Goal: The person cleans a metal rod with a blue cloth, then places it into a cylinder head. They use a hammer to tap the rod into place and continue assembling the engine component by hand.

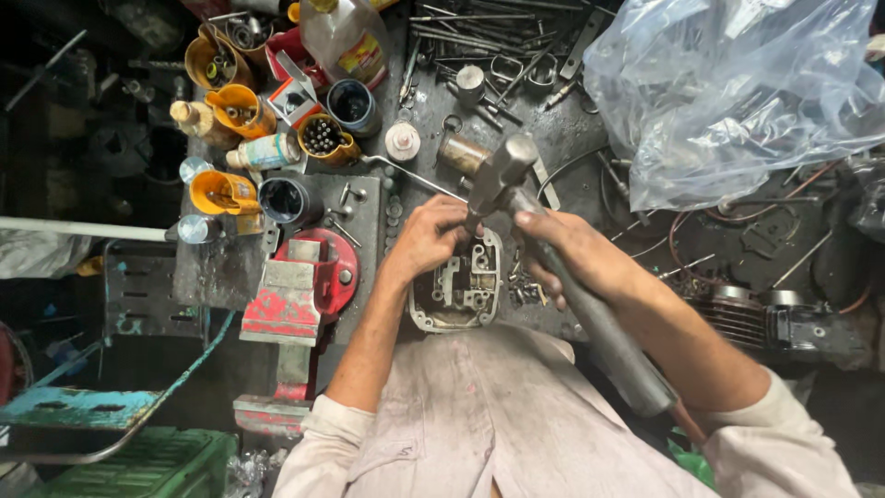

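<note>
My right hand (576, 251) grips the long grey handle of a hammer (502, 171), whose steel head hangs above a grey metal engine cover (458, 286) lying on the dark workbench (572, 129). My left hand (429, 235) rests on the cover's upper left edge, fingers pinched around a small part that I cannot make out, right below the hammer head. The cover shows its open inner side with ribs and cavities.
A red bench vise (300, 290) stands left of the cover. Yellow cut-off containers (226, 192), bottles and tins crowd the back left. Loose spanners and rods (479, 41) lie at the back, a crumpled clear plastic bag (737, 92) at the right, a finned engine cylinder (751, 318) lower right.
</note>
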A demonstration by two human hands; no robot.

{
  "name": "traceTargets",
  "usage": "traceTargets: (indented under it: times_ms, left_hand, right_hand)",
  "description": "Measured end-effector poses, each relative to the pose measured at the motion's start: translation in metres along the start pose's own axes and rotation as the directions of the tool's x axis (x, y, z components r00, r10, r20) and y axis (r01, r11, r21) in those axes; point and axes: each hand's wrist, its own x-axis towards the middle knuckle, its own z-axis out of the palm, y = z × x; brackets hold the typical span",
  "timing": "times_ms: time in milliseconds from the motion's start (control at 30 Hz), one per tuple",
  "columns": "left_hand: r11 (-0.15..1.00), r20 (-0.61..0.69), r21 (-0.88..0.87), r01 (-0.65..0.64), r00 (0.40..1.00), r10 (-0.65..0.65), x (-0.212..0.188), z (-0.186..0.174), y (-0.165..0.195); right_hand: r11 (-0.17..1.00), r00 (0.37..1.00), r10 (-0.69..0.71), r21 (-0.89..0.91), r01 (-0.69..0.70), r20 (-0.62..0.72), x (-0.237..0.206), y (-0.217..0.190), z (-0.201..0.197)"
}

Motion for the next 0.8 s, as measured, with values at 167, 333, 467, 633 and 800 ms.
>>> traceTargets:
  times_ms: [167,333,467,633,800]
  left_hand:
    - [0.978,0.044,-0.038,0.205,0.978,-0.204,0.001,0.0,-0.006]
    - [0.834,-0.156,-0.547,0.074,0.97,-0.188,-0.01,-0.002,-0.022]
    - [0.831,-0.329,-0.554,-0.05,0.93,-0.164,-0.027,-0.024,-0.029]
    - [0.669,-0.37,-0.73,-0.137,0.903,-0.219,-0.028,-0.03,-0.027]
    - [0.657,-0.392,-0.734,-0.172,0.897,-0.203,-0.025,-0.028,-0.039]
  right_hand:
    - [0.966,0.969,-0.237,0.119,0.228,0.066,-0.002,0.029,-0.016]
    - [0.92,0.928,-0.365,0.122,0.372,-0.079,-0.022,0.05,-0.028]
    - [0.945,0.939,-0.262,0.139,0.297,-0.224,-0.019,0.069,-0.049]
    - [0.961,0.968,-0.148,0.2,0.188,-0.201,0.033,0.096,-0.06]
    - [0.929,0.988,-0.069,0.352,0.113,-0.136,0.073,0.112,-0.06]
